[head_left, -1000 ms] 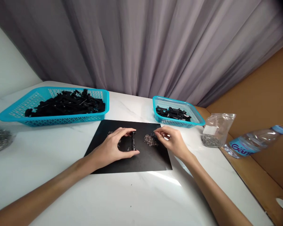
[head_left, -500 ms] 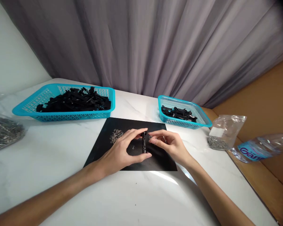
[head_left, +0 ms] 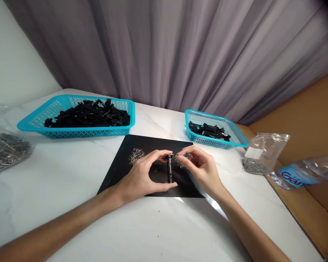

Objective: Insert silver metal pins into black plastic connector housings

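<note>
My left hand (head_left: 142, 174) grips a narrow black plastic part (head_left: 170, 169) by its two ends, fingers at the far end and thumb at the near end. The part is held over a black mat (head_left: 150, 187). Just to its right, my right hand (head_left: 200, 163) has thumb and index finger pinched together, apart from the part; whatever is between the fingertips is too small to make out. Beyond those fingertips lies a pile of small metal pieces (head_left: 179, 162), partly covered by the hand. Another pile of small metal pieces (head_left: 136, 155) sits left of the part on the mat.
A large blue basket (head_left: 79, 133) of black plastic parts stands back left; a smaller blue basket (head_left: 218, 143) with similar parts is back right. Bags of metal pieces lie at the left (head_left: 8, 149) and right (head_left: 255, 165). A water bottle (head_left: 303, 173) lies far right.
My right hand has drawn slightly away from the black plastic part, its fingers more curled. The part has turned a little in my left hand, and the view has shifted slightly.
</note>
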`<state>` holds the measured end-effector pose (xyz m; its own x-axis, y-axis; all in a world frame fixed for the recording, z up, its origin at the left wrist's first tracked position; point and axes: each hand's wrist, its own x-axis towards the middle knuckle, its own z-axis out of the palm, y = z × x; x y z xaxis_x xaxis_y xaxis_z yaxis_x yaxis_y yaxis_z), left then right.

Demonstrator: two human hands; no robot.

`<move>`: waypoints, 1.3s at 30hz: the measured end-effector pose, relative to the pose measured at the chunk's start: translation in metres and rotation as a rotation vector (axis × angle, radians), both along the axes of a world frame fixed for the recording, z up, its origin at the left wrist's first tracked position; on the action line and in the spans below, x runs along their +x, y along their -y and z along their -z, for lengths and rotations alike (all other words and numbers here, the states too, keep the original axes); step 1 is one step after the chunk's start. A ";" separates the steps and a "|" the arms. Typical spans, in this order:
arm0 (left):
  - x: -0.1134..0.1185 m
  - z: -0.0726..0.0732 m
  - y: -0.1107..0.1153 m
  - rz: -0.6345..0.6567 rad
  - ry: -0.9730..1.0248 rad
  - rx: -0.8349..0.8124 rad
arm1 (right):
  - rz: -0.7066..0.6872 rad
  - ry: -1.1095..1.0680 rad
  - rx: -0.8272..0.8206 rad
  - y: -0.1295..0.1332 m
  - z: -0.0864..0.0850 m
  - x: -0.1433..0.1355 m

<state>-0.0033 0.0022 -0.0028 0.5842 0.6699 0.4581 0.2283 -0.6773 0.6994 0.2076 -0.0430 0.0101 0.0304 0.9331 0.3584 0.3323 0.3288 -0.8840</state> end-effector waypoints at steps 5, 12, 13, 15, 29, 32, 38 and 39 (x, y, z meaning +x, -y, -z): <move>0.000 -0.001 0.001 -0.004 0.013 0.063 | 0.051 -0.045 0.022 0.007 0.001 -0.013; 0.000 -0.002 0.001 -0.003 0.023 0.136 | 0.042 0.013 0.150 0.005 -0.001 -0.018; 0.000 -0.002 0.001 0.001 0.026 0.142 | 0.044 0.015 0.151 0.005 -0.001 -0.018; 0.000 -0.002 0.001 0.003 0.035 0.157 | 0.054 0.015 0.165 0.005 0.000 -0.020; 0.001 0.001 0.002 -0.002 0.054 0.226 | 0.245 0.177 0.406 0.011 0.011 -0.039; 0.001 0.000 0.004 -0.012 0.066 0.191 | 0.243 0.106 0.359 0.014 0.006 -0.040; 0.000 0.002 0.005 0.001 0.070 0.150 | 0.254 0.167 0.414 0.014 0.014 -0.039; 0.000 0.002 0.005 0.005 0.070 0.149 | 0.256 0.212 0.458 0.013 0.017 -0.038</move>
